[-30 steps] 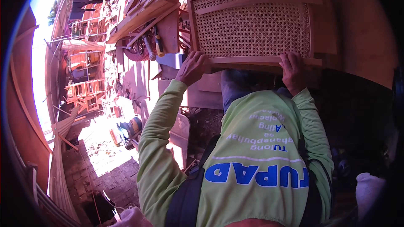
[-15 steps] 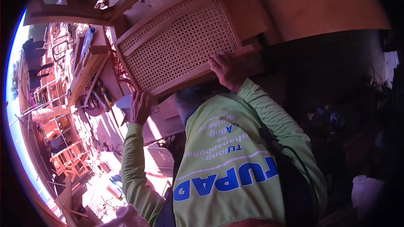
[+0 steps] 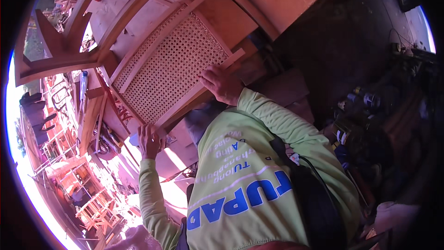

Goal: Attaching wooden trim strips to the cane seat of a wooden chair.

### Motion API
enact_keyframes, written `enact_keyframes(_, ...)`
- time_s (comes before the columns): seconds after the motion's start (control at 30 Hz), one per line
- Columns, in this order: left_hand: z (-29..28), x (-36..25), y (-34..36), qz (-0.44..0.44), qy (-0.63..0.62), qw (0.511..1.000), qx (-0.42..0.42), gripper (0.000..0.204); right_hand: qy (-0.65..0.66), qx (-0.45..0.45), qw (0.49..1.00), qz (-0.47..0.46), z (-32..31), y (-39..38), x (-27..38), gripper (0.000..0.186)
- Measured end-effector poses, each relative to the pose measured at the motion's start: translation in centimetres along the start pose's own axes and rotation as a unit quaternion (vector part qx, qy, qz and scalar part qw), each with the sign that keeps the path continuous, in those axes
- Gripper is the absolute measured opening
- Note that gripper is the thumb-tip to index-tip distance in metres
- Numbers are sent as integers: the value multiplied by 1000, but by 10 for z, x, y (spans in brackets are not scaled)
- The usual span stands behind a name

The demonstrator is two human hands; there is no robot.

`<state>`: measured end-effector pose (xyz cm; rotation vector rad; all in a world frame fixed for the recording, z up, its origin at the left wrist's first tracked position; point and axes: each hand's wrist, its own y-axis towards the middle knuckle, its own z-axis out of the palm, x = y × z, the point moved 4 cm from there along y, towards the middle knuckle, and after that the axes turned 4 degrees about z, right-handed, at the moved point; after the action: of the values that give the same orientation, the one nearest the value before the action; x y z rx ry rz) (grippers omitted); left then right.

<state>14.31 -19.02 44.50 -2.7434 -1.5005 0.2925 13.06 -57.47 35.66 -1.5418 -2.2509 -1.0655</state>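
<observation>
A woven cane panel (image 3: 171,55) in a wooden frame lies tilted in front of me. One wooden strip (image 3: 159,37) crosses its far part, and another wooden strip (image 3: 185,104) runs along its near edge, sticking out past the right corner. My right hand (image 3: 222,84) is closed over this near strip toward its right end, fingertips on top by the cane. At the near left corner my left hand (image 3: 149,142) holds the strip's other end and the frame edge, fingers pointing away from me. The undersides of both grips are hidden.
Curved wooden chair parts (image 3: 60,65) rise at the upper left. A large wooden board (image 3: 286,0) spans the far right. Left of the panel are wood blocks (image 3: 90,115) and hand tools (image 3: 111,139). Stacked wooden frames (image 3: 97,208) stand lower left; dark clutter (image 3: 370,102) fills the right.
The whole view has shifted, so the panel appears further left and more steeply tilted. Both hands keep their places on the near strip.
</observation>
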Motion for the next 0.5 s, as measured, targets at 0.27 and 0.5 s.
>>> enact_keyframes(0.27,-4,-9,4,-6,19,1000,-1,37,2,-7,1000,7,-9,3,2,44)
enact_keyframes(0.5,1,-2,-2,-10,35,999,-1,37,-23,-7,1000,15,-3,2,8,43)
